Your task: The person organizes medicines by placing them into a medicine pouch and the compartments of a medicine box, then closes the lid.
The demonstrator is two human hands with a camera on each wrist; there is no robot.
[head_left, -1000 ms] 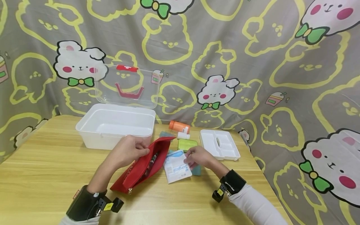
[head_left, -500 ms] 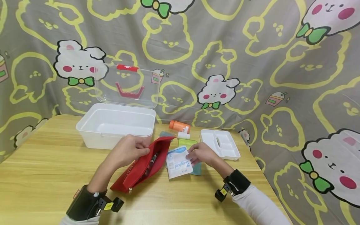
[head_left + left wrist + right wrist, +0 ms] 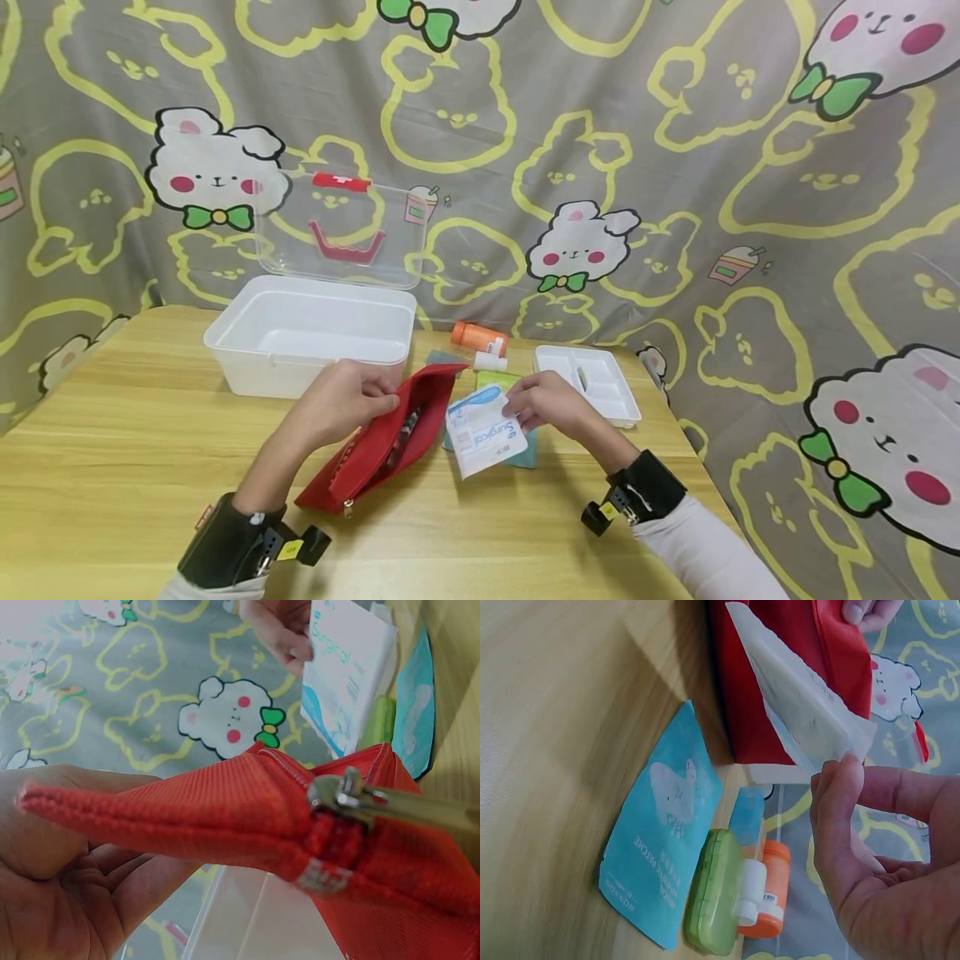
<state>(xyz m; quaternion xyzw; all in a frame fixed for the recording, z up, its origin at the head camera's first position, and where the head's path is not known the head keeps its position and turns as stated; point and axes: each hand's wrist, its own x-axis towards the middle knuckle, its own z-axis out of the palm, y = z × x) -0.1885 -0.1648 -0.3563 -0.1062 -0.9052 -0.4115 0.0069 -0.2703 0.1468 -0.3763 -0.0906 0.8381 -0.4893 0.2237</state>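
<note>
My left hand [image 3: 351,407] grips the upper edge of a red zippered pouch [image 3: 375,446], which stands with its mouth unzipped and dark striped contents partly showing inside. In the left wrist view the metal zipper pull [image 3: 360,802] hangs at the near corner. A white and blue packet printed "Surgical" [image 3: 487,437] is pinched at its edge by my right hand [image 3: 551,404], just right of the pouch and above the table. Under the packet lies a teal patch sachet [image 3: 660,832], seen whole in the right wrist view.
Behind the packet lie a green case [image 3: 714,892], a small white bottle [image 3: 491,362], an orange bottle [image 3: 478,337] and a blue item [image 3: 747,815]. A white divided tray [image 3: 615,387] sits at right. At left stands a white box [image 3: 240,367] with its clear lid [image 3: 292,233] raised.
My right hand has lifted the packet and shifted it slightly right, away from the pouch. The left hand and the pouch have hardly moved.
</note>
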